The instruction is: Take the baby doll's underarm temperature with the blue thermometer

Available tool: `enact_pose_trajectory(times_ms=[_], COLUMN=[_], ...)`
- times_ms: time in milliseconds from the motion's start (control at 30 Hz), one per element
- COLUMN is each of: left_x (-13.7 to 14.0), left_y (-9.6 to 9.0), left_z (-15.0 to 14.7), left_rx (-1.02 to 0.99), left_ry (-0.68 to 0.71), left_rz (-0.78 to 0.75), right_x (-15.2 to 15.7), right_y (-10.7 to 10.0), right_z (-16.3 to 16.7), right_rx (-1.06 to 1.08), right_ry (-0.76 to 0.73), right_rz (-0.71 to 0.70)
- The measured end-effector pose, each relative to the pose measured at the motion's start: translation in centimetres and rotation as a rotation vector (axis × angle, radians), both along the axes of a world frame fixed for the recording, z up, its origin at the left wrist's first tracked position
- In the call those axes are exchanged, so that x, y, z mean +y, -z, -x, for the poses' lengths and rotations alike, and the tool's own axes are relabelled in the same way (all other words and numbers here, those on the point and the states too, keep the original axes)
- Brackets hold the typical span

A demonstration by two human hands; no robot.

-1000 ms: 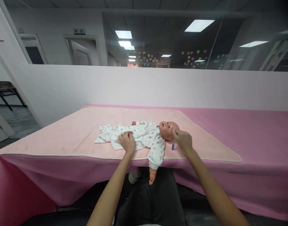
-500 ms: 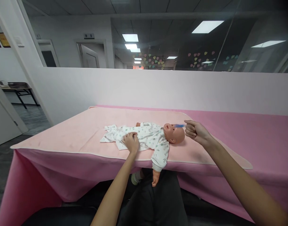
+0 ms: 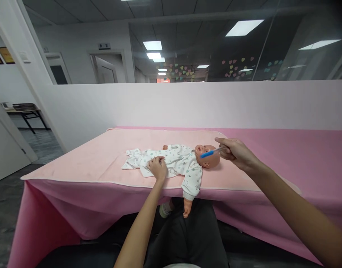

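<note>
A baby doll (image 3: 175, 158) in a white patterned suit lies on its back on a peach mat (image 3: 98, 160), head to the right. Its near arm (image 3: 188, 207) hangs over the table's front edge. My left hand (image 3: 157, 166) rests on the doll's lower body with curled fingers; whatever may be inside them is hidden. My right hand (image 3: 235, 152), beside the doll's head (image 3: 212, 160), is closed around the clear handle of a blue-tipped stick (image 3: 207, 153). The blue end crosses in front of the doll's face in view; whether it touches, I cannot tell.
A pink cloth (image 3: 313, 160) covers the table and drapes down its front. Behind stands a white partition (image 3: 187, 104) with glass above. My legs (image 3: 187, 234) are under the table edge. A small table (image 3: 24, 111) stands far left.
The blue-tipped stick has swung from pointing away, blurred, to lying across the doll's face in view. My right hand has turned slightly, while my left hand stays on the doll.
</note>
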State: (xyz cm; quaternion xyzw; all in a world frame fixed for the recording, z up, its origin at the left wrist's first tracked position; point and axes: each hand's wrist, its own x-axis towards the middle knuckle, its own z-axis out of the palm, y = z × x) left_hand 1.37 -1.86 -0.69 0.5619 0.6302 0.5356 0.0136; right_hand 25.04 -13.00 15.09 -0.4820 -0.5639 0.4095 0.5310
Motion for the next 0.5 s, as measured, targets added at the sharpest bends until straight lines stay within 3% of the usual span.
enact_pose_trajectory(times_ms=[67,233,500], left_x=[0.1,0.2,0.1], left_y=[0.1,0.2,0.0], left_z=[0.0,0.1,0.0], left_rx=[0.002,-0.008,-0.001], left_ry=[-0.002,0.003,-0.016], left_rz=[-0.006,-0.029,-0.017], right_x=[0.3,1.6,0.9], right_y=[0.0,0.9,0.6], right_z=[0.0,-0.2,0.9], right_rx=[-0.005,-0.050,-0.116], right_ry=[-0.076,-0.052,-0.052], right_rz=[0.069,0.117,0.073])
